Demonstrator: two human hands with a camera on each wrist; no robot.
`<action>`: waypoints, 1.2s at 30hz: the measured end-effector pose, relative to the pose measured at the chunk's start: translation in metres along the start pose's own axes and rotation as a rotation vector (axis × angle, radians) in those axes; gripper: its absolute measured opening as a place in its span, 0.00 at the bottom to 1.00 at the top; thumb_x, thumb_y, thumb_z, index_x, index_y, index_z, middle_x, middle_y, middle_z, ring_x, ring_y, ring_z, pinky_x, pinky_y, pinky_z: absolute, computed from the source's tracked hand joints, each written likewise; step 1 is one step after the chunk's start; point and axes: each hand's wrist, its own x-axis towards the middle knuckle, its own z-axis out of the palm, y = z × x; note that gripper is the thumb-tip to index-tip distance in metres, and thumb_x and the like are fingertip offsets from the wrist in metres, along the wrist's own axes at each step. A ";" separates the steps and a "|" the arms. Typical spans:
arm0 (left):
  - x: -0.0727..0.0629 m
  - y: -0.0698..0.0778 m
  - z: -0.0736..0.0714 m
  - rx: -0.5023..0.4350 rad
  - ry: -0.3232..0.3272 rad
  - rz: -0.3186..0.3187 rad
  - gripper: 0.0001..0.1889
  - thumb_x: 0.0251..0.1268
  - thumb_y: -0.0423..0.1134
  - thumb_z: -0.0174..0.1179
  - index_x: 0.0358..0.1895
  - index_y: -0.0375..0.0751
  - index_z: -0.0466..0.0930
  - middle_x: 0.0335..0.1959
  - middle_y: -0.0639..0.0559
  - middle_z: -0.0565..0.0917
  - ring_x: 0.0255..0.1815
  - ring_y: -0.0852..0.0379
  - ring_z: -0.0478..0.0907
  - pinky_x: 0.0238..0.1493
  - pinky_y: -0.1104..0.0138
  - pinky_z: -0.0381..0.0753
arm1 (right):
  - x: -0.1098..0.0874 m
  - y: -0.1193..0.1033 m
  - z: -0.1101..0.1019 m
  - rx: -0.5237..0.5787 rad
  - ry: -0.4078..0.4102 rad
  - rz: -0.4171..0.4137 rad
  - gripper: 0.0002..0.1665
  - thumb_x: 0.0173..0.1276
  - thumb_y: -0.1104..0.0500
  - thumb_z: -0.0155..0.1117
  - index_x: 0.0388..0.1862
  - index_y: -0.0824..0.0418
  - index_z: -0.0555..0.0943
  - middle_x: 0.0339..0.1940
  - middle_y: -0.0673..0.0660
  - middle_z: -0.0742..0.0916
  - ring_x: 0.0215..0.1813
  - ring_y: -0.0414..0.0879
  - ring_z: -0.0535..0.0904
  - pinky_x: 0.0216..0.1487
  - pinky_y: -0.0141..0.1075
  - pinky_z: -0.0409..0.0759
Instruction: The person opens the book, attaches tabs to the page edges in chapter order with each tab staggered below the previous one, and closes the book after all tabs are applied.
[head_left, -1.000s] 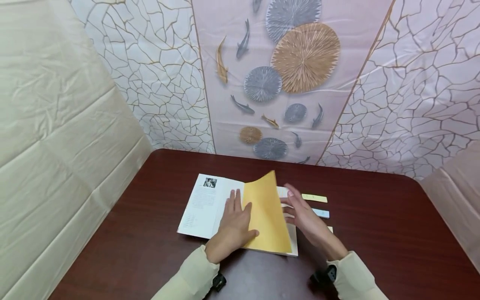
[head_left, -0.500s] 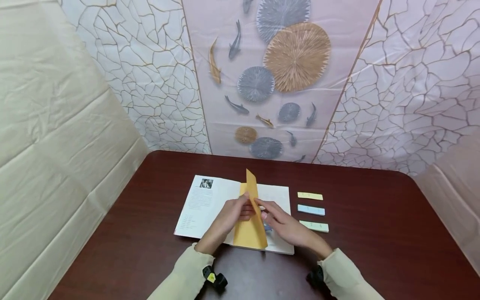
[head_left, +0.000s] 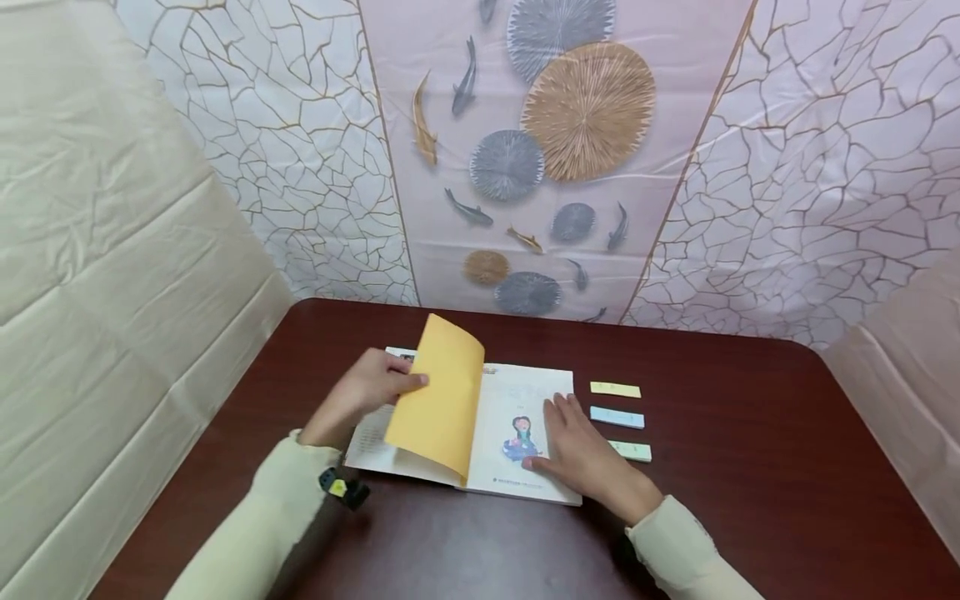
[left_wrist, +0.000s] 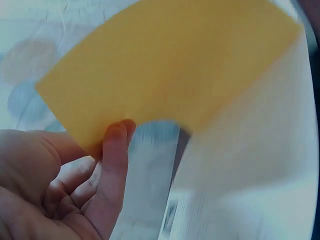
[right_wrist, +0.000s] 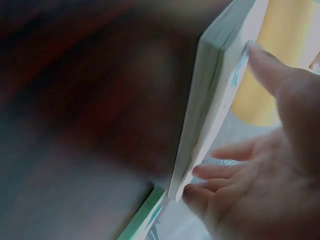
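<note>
An open book point(head_left: 498, 396) lies on the dark red-brown table, its right page showing a printed figure in blue. A yellow sheet point(head_left: 442, 400) stands lifted and curved over the left side. My left hand point(head_left: 367, 387) pinches the sheet's outer edge between thumb and fingers. The left wrist view shows the yellow sheet point(left_wrist: 165, 65) held at one corner by the left hand point(left_wrist: 35, 185). With fingers extended, my right hand point(head_left: 588, 458) rests on the right page's outer edge. The right wrist view shows the book's thick page block point(right_wrist: 200, 115) beside the right hand point(right_wrist: 270, 165).
Right of the book lie a yellow paper strip point(head_left: 615, 389), a blue strip point(head_left: 617, 417) and a green strip point(head_left: 633, 451), the last partly behind the right hand. A patterned cloth point(head_left: 525, 175) hangs behind the table point(head_left: 712, 433).
The yellow sheet has swung from the right side over to the left, now in my left hand's pinch. My right hand has left the sheet and come down on the right page.
</note>
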 end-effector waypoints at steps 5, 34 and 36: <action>-0.001 -0.025 -0.032 0.111 0.015 -0.058 0.12 0.69 0.44 0.73 0.35 0.36 0.88 0.28 0.53 0.80 0.29 0.57 0.79 0.38 0.62 0.84 | 0.001 -0.001 -0.001 -0.076 -0.033 0.020 0.57 0.70 0.42 0.74 0.79 0.80 0.61 0.81 0.78 0.63 0.83 0.70 0.57 0.80 0.57 0.60; -0.013 -0.013 0.080 0.877 0.124 0.513 0.29 0.63 0.36 0.75 0.66 0.31 0.78 0.68 0.28 0.77 0.71 0.34 0.74 0.64 0.45 0.79 | -0.001 -0.002 0.001 -0.108 -0.060 0.059 0.56 0.71 0.38 0.71 0.80 0.75 0.62 0.83 0.74 0.61 0.84 0.69 0.57 0.79 0.62 0.60; -0.016 -0.004 0.089 0.872 0.033 0.444 0.32 0.68 0.41 0.73 0.71 0.31 0.75 0.73 0.29 0.72 0.76 0.35 0.70 0.68 0.47 0.77 | 0.000 -0.003 0.001 -0.100 -0.058 0.057 0.56 0.72 0.38 0.71 0.81 0.75 0.62 0.83 0.74 0.61 0.84 0.69 0.57 0.79 0.62 0.59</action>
